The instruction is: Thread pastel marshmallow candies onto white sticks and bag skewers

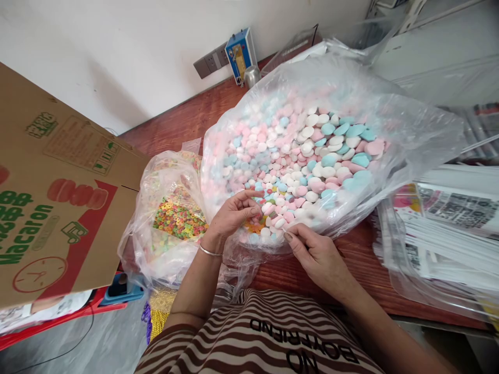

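A large clear plastic bag (413, 135) lies wide open, filled with pink, white and blue rounded pieces (296, 166). Over its near edge, my left hand (236, 214) is closed, its thumb pressed toward the bent fingers. My right hand (317, 254) pinches with thumb and forefinger at the same edge. Between the hands there seems to be a small clear bag (268, 212) with mixed coloured bits; its outline is hard to make out. An orange piece (255, 227) shows beside my left fingertips. To the left stands another clear bag (140, 234) of small multicoloured rings (179, 215).
A cardboard box (74, 197) rises at the left. On the right, stacked printed plastic packaging (448, 218) lies on the reddish wooden table (362, 259). A blue device (239, 54), a metal cup (252, 76) and a socket strip (212, 61) are at the wall.
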A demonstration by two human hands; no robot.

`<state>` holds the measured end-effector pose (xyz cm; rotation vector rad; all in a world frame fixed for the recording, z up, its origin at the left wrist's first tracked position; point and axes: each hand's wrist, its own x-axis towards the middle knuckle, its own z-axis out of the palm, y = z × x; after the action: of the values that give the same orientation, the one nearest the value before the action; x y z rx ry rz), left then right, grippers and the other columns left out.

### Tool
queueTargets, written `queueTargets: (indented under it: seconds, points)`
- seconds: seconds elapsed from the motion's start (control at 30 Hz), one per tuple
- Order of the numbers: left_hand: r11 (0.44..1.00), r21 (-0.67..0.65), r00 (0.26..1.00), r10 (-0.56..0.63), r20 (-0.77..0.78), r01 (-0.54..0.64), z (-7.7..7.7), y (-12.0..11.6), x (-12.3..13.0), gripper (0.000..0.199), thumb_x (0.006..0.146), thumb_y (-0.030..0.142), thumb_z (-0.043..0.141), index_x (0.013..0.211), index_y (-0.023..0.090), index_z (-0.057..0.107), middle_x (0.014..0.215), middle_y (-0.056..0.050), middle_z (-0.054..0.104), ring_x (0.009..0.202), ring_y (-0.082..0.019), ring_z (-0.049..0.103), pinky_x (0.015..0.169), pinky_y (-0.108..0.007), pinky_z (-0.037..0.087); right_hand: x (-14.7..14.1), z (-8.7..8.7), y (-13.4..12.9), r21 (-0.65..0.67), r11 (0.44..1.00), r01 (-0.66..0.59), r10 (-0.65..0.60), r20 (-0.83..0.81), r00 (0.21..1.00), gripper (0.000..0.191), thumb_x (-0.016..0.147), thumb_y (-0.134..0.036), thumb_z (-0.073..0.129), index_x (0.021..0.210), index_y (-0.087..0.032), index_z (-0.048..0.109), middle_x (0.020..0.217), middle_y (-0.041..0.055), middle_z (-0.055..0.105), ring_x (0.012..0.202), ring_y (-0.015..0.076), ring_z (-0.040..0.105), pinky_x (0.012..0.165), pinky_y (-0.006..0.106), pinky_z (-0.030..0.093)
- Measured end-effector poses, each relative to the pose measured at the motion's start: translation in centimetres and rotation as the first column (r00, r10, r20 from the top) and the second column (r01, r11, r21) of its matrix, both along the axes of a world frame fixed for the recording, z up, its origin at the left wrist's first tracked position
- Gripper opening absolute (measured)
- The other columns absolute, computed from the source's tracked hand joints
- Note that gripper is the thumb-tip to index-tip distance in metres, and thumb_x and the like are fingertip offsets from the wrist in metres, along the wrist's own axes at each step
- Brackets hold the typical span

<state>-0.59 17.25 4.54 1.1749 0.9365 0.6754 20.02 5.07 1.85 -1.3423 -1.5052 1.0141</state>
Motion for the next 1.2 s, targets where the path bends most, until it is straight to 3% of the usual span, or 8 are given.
queueTargets:
  seconds: [0.27,0.4,0.5,0.63,0.87,1.03,1.1,1.2]
  points:
    - [0.956,-0.130,0.961,0.272,0.052,-0.264,-0.4,0.4,0.3,0.044,0.054,0.043,0.097,0.078,0.016,0.071,0.073,0.000,0.070,0.061,-0.009,0.064,0.057,-0.020,0.052,0.0,-0.2,0.1,0.030,0.999,0.026,-0.024,-0.068,0.997,0.027,0.101,-0.035,0.050,0.081,-0.021,0.060,0.064,-0.0045,0.052,0.056,0.0119,0.047,0.055,0.024,0.039]
    - [0.964,0.011,0.962,0.266,-0.054,-0.266,-0.1,0.2,-0.2,0.037,0.061,0.046,0.091,0.080,0.018,0.075,0.070,0.000,0.069,0.059,-0.011,0.062,0.054,-0.022,0.049,0.1,-0.1,-0.1,0.029,0.998,0.047,-0.046,-0.050,0.998,0.026,0.101,-0.035,0.050,0.083,-0.021,0.061,0.063,-0.0045,0.054,0.055,0.0120,0.049,0.054,0.024,0.040]
    - [0.948,0.314,0.897,0.175,-0.406,-0.043,0.5,0.1,-1.0,0.021,0.075,0.040,0.082,0.077,0.019,0.077,0.070,-0.002,0.071,0.062,-0.014,0.061,0.057,-0.025,0.047,0.3,-0.1,-0.2,0.025,0.994,0.105,-0.105,-0.018,0.994,0.024,0.101,-0.036,0.051,0.084,-0.021,0.062,0.062,-0.0046,0.055,0.053,0.0123,0.049,0.053,0.024,0.040]
    - [0.768,0.594,0.648,0.330,-0.687,0.239,0.6,0.6,-1.1,0.013,0.089,0.024,0.066,0.083,0.021,0.078,0.085,-0.005,0.074,0.077,-0.019,0.067,0.072,-0.030,0.050,0.4,0.1,0.0,0.026,0.990,0.141,-0.141,-0.006,0.990,0.024,0.100,-0.037,0.052,0.084,-0.022,0.062,0.060,-0.0051,0.054,0.051,0.0121,0.047,0.052,0.025,0.039]
    - [0.628,0.579,0.407,0.414,-0.814,0.520,-1.5,2.5,1.0,0.015,0.090,0.017,0.064,0.086,0.022,0.077,0.097,-0.009,0.072,0.100,-0.027,0.064,0.088,-0.040,0.050,0.2,0.1,0.2,0.032,0.991,0.133,-0.132,-0.021,0.991,0.024,0.100,-0.036,0.052,0.084,-0.021,0.062,0.063,-0.0044,0.057,0.054,0.0124,0.051,0.054,0.024,0.041]
    - [0.800,0.595,0.704,0.379,-0.600,0.077,-1.5,2.5,1.1,0.013,0.090,0.023,0.065,0.088,0.020,0.077,0.089,-0.006,0.074,0.088,-0.022,0.067,0.080,-0.036,0.054,0.3,-0.1,0.0,0.005,0.995,0.097,-0.096,-0.024,0.995,0.026,0.101,-0.038,0.050,0.084,-0.021,0.062,0.064,-0.0036,0.058,0.056,0.0132,0.053,0.056,0.024,0.042]
    - [0.916,0.365,0.853,0.319,-0.412,-0.166,-1.0,2.3,1.0,0.016,0.085,0.033,0.073,0.091,0.018,0.077,0.081,-0.004,0.074,0.073,-0.018,0.068,0.067,-0.031,0.055,0.2,-0.1,0.0,0.013,0.997,0.077,-0.077,-0.028,0.997,0.026,0.101,-0.037,0.050,0.084,-0.021,0.062,0.065,-0.0031,0.059,0.057,0.0135,0.054,0.057,0.024,0.043]
    - [0.962,0.050,0.944,0.272,-0.185,-0.267,-0.3,1.8,1.0,0.033,0.069,0.043,0.087,0.086,0.016,0.076,0.075,-0.002,0.074,0.065,-0.015,0.068,0.061,-0.027,0.055,-0.1,-0.1,0.2,0.031,0.997,0.070,-0.069,-0.027,0.997,0.025,0.101,-0.035,0.049,0.083,-0.021,0.060,0.065,-0.0030,0.059,0.056,0.0133,0.053,0.056,0.024,0.043]
